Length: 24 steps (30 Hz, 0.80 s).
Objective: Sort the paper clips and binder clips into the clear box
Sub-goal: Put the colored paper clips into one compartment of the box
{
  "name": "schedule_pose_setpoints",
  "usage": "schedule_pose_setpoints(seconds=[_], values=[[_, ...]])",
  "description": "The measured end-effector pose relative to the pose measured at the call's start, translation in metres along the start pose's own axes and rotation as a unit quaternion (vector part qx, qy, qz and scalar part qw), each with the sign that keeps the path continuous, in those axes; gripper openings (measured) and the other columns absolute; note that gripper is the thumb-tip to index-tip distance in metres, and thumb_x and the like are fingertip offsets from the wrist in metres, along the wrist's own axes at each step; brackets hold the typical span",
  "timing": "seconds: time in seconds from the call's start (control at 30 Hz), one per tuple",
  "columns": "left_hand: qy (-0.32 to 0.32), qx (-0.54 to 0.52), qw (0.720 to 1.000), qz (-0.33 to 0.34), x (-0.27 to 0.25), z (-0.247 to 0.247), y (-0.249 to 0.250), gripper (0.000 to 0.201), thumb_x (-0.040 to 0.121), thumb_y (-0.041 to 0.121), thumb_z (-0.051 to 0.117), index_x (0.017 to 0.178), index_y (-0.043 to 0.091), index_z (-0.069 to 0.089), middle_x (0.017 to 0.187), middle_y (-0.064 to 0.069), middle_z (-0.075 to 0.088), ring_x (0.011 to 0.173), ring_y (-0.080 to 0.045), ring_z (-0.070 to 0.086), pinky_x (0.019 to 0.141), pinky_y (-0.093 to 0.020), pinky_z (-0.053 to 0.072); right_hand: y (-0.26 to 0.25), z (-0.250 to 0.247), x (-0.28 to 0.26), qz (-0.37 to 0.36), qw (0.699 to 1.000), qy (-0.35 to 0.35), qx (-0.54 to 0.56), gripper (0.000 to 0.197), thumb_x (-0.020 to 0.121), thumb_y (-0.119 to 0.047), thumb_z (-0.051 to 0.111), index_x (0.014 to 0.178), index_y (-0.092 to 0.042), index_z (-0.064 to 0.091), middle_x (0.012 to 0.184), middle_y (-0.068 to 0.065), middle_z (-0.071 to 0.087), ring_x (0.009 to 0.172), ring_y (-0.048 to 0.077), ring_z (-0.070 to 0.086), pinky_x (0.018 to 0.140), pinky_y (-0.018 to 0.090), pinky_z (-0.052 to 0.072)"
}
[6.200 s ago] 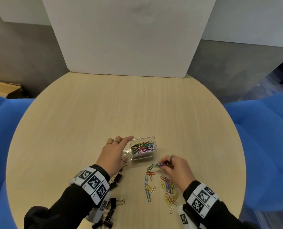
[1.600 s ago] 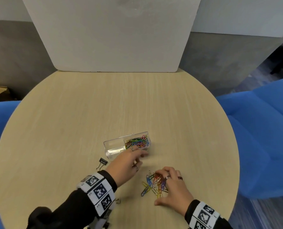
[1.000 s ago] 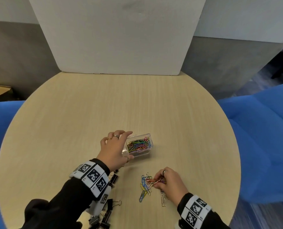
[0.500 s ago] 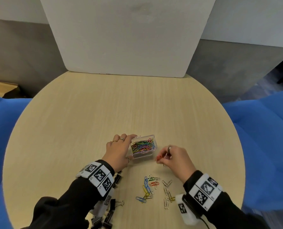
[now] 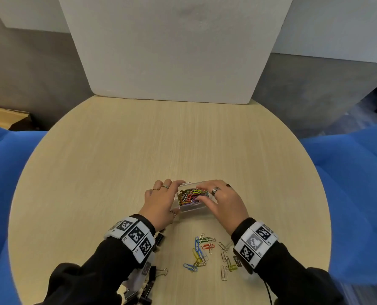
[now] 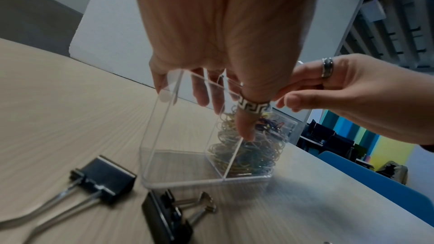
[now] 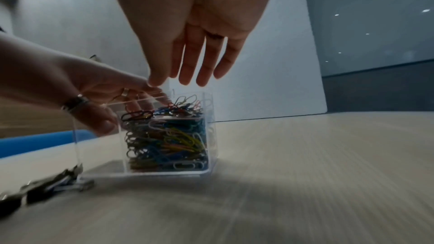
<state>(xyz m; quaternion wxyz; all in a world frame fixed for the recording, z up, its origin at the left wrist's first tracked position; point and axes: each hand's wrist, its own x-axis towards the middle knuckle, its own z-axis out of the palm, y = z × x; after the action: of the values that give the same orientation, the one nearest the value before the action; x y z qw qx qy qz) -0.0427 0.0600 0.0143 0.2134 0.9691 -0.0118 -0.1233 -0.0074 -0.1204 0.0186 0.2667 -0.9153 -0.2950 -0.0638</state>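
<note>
Over the clear box (image 5: 192, 209) my right hand (image 5: 223, 202) now hangs with straight fingers (image 7: 187, 62), no longer pinching the paper clips it carried half a second ago; they have joined the full right compartment. My left hand (image 5: 161, 204) grips the box's left side. More paper clips (image 5: 201, 252) and the binder clips (image 6: 103, 179) remain on the tabletop (image 5: 117, 172).

Even, soft indoor light; head view sharp, with edges bowed by the wide lens. Ceiling spots are seen in the right wrist view. Motion smear is noted on the table (image 7: 328, 155) in both wrist views; soft shadow beneath the clear box (image 7: 145, 173).
</note>
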Motion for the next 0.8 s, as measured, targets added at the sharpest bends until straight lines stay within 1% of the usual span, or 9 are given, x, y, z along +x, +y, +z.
schedule_pose_setpoints(seconds=[0.03, 0.1, 0.2, 0.4, 0.53, 0.6, 0.67, 0.77, 0.8], values=[[0.0, 0.001, 1.0, 0.0, 0.0, 0.0, 0.0, 0.071, 0.084, 0.028, 0.061, 0.141, 0.032, 0.02, 0.128, 0.006, 0.04, 0.119, -0.018, 0.032, 0.094, -0.036, 0.033, 0.001, 0.0, -0.003, -0.03, 0.999, -0.003, -0.032, 0.028, 0.082, -0.033, 0.06, 0.106, -0.02, 0.065, 0.101, -0.006, 0.067, 0.095, 0.012, 0.055, 0.081, 0.025, 0.04], [0.0, 0.004, 1.0, 0.0, 0.0, 0.0, 0.0, 0.071, 0.085, 0.028, 0.06, 0.142, 0.032, 0.019, 0.128, 0.006, 0.039, 0.119, -0.018, 0.032, 0.094, -0.036, 0.033, 0.003, 0.004, -0.007, -0.087, 0.99, -0.053, -0.099, 0.038, 0.082, -0.044, 0.049, 0.114, -0.026, 0.06, 0.111, -0.011, 0.063, 0.105, 0.012, 0.048, 0.085, 0.027, 0.033], [-0.002, 0.007, 1.0, 0.001, 0.0, -0.001, 0.001, 0.071, 0.085, 0.028, 0.06, 0.142, 0.031, 0.018, 0.129, 0.006, 0.039, 0.119, -0.018, 0.032, 0.094, -0.036, 0.033, 0.011, 0.007, -0.014, -0.126, 0.974, -0.088, -0.164, 0.04, 0.083, -0.046, 0.044, 0.114, -0.029, 0.062, 0.117, -0.015, 0.062, 0.11, 0.014, 0.043, 0.087, 0.034, 0.03], [-0.001, -0.003, 1.0, 0.001, -0.001, -0.001, 0.0, 0.071, 0.085, 0.028, 0.061, 0.142, 0.031, 0.018, 0.128, 0.006, 0.039, 0.118, -0.017, 0.032, 0.094, -0.036, 0.032, 0.023, -0.007, -0.015, -0.097, 0.986, -0.012, -0.134, 0.034, 0.085, -0.041, 0.048, 0.109, -0.026, 0.067, 0.111, -0.015, 0.065, 0.104, 0.012, 0.047, 0.083, 0.03, 0.034], [0.003, -0.012, 1.0, 0.006, -0.001, -0.001, 0.0, 0.071, 0.084, 0.027, 0.061, 0.141, 0.032, 0.02, 0.126, 0.006, 0.04, 0.117, -0.017, 0.032, 0.094, -0.036, 0.033, 0.024, -0.005, -0.022, -0.099, 0.974, -0.05, -0.196, 0.039, 0.086, -0.045, 0.043, 0.11, -0.026, 0.067, 0.118, -0.016, 0.063, 0.108, 0.014, 0.045, 0.085, 0.033, 0.032], [0.0, -0.032, 0.999, 0.01, -0.001, -0.002, -0.001, 0.07, 0.083, 0.032, 0.062, 0.14, 0.033, 0.022, 0.124, 0.007, 0.041, 0.116, -0.017, 0.033, 0.093, -0.036, 0.032, 0.024, -0.005, -0.024, -0.102, 0.976, -0.041, -0.187, 0.038, 0.086, -0.044, 0.043, 0.112, -0.026, 0.066, 0.12, -0.015, 0.062, 0.11, 0.014, 0.046, 0.086, 0.033, 0.033], [-0.008, -0.077, 0.997, 0.009, 0.0, -0.006, -0.001, 0.068, 0.082, 0.04, 0.063, 0.139, 0.034, 0.026, 0.123, 0.009, 0.043, 0.117, -0.016, 0.033, 0.094, -0.036, 0.03, 0.023, -0.006, -0.025, -0.099, 0.981, -0.011, -0.164, 0.035, 0.087, -0.041, 0.047, 0.112, -0.025, 0.066, 0.116, -0.014, 0.064, 0.108, 0.014, 0.049, 0.086, 0.032, 0.035], [-0.009, -0.131, 0.991, 0.001, 0.0, -0.01, 0.0, 0.057, 0.086, 0.047, 0.053, 0.137, 0.033, 0.033, 0.123, 0.008, 0.046, 0.118, -0.015, 0.033, 0.096, -0.036, 0.028, 0.023, -0.006, -0.028, -0.101, 0.982, 0.002, -0.161, 0.032, 0.087, -0.039, 0.049, 0.107, -0.023, 0.068, 0.107, -0.013, 0.067, 0.103, 0.013, 0.049, 0.083, 0.032, 0.036], [-0.001, -0.139, 0.99, -0.002, -0.001, -0.01, 0.001, 0.051, 0.088, 0.045, 0.048, 0.136, 0.032, 0.034, 0.123, 0.008, 0.047, 0.118, -0.016, 0.033, 0.096, -0.036, 0.027, 0.023, -0.005, -0.03, -0.102, 0.981, -0.006, -0.165, 0.033, 0.087, -0.04, 0.048, 0.107, -0.023, 0.068, 0.106, -0.013, 0.067, 0.102, 0.013, 0.049, 0.083, 0.032, 0.036]])
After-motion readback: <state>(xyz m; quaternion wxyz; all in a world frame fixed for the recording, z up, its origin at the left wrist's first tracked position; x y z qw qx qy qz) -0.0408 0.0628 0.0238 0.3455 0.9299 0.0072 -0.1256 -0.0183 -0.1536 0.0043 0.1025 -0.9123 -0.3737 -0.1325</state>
